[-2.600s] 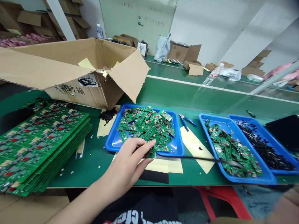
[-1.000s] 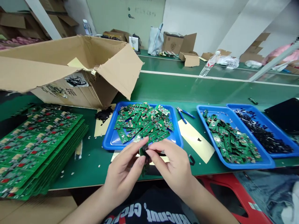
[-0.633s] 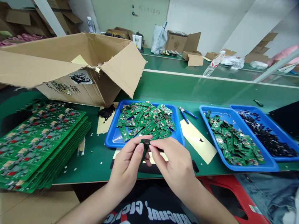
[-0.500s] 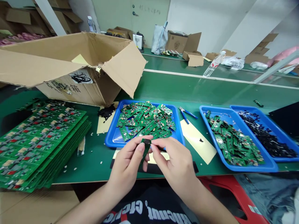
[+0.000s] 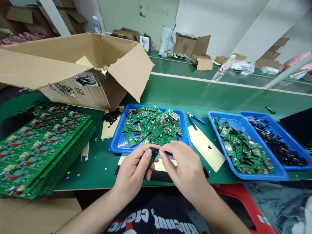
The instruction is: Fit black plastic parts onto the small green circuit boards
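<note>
My left hand (image 5: 134, 169) is closed around a small green circuit board (image 5: 151, 159), thumb on top, in front of the middle blue tray (image 5: 112, 143). A black piece with a slot-shaped opening (image 5: 154, 150) sits at the board's upper end. The fingers of my right hand (image 5: 184, 165) are pinched together at that end, touching or almost touching the black piece. Whether they hold anything is hidden. Many loose green circuit boards (image 5: 156, 125) lie heaped in the middle tray just beyond my hands.
Stacked board panels (image 5: 41, 146) and a large open carton (image 5: 97, 91) stand left. Blue-handled cutters (image 5: 195, 120) and yellow paper (image 5: 207, 149) lie right of the middle tray. Farther right are a tray of boards (image 5: 243, 175) and a tray of black parts (image 5: 290, 167).
The board in my left hand has tilted slightly, and my right fingertips have shifted a little at its upper end. The surroundings stay as they were.
</note>
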Demonstrator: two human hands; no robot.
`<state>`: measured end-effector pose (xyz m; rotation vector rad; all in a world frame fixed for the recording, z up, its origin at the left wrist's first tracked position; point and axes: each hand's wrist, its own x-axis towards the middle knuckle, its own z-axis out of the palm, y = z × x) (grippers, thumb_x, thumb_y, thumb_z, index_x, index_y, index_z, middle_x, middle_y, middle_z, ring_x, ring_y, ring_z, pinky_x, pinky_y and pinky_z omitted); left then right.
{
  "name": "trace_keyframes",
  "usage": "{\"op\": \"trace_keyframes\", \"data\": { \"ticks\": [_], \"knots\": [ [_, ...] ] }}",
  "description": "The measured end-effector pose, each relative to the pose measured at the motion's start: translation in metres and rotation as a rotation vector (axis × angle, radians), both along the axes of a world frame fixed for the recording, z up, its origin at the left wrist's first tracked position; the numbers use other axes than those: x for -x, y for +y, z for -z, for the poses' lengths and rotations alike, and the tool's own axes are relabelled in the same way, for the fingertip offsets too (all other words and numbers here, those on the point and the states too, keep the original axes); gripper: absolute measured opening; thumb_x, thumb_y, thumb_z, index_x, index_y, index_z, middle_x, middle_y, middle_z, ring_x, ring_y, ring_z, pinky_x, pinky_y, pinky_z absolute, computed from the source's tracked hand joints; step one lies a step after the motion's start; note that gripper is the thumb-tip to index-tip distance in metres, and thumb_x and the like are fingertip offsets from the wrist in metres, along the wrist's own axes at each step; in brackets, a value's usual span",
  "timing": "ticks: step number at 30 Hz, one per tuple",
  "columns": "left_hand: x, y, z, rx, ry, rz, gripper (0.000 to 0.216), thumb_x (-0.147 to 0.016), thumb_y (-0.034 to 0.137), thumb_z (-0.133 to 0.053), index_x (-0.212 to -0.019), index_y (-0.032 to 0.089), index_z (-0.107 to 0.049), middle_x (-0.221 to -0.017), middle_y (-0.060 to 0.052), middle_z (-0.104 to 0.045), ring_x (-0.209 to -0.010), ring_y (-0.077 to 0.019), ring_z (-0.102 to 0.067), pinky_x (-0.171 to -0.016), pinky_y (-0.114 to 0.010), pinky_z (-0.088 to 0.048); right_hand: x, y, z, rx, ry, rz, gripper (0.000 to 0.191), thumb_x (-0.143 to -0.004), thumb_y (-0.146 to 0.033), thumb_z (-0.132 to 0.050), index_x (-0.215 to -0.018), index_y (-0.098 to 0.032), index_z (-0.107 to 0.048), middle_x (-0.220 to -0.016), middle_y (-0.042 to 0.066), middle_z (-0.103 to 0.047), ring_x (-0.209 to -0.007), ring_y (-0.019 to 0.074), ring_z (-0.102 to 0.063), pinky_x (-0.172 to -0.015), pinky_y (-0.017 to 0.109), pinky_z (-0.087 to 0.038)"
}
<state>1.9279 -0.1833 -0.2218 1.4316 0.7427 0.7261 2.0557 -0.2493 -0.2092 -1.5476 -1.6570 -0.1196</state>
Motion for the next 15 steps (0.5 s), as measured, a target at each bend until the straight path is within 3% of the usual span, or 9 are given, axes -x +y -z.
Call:
{"op": "trace_keyframes", "data": {
  "ticks": [3, 8, 11, 15],
  "knots": [
    [0.002, 0.005, -0.001, 0.001, 0.054, 0.071, 0.029, -0.085, 0.037, -0.047, -0.097, 0.016, -0.064, -0.054, 0.004, -0.050, -0.037, -0.0039, -0.041, -0.038, -0.016, -0.037, -0.004, 0.000, 0.002, -0.004, -0.102, 0.006, 0.012, -0.085, -0.007, -0.048, -0.084, -0.015, -0.056, -0.073, 0.004, -0.063, -0.070, 0.0152, -0.057, -0.080, 0.035, -0.047],
    [0.004, 0.010, -0.002, 0.157, 0.050, 0.155, 0.033, -0.084, 0.041, -0.048, -0.097, 0.014, -0.062, -0.061, 0.002, -0.052, -0.041, -0.0052, -0.043, -0.033, -0.015, -0.033, -0.009, 0.000, 0.002, -0.018, -0.170, -0.050, 0.011, -0.085, -0.007, -0.048, -0.084, -0.015, -0.056, -0.076, 0.004, -0.063, -0.073, 0.0146, -0.057, -0.087, 0.038, -0.044],
    [0.001, 0.005, 0.000, 0.188, -0.020, 0.060, 0.034, -0.085, 0.040, -0.046, -0.103, 0.014, -0.059, -0.058, 0.004, -0.049, -0.039, -0.0048, -0.041, -0.035, -0.015, -0.034, -0.004, -0.003, 0.002, 0.042, 0.016, -0.065, 0.012, -0.085, -0.009, -0.048, -0.080, -0.017, -0.055, -0.071, 0.001, -0.062, -0.067, 0.0129, -0.057, -0.076, 0.033, -0.047],
    [-0.005, -0.002, 0.000, 0.085, -0.060, -0.051, 0.029, -0.087, 0.037, -0.045, -0.101, 0.016, -0.059, -0.058, 0.004, -0.049, -0.040, -0.0051, -0.042, -0.038, -0.017, -0.037, 0.011, -0.007, 0.002, 0.153, 0.359, -0.064, 0.011, -0.084, -0.013, -0.048, -0.080, -0.019, -0.056, -0.071, 0.000, -0.064, -0.064, 0.0127, -0.058, -0.062, 0.027, -0.046]
  ]
}}
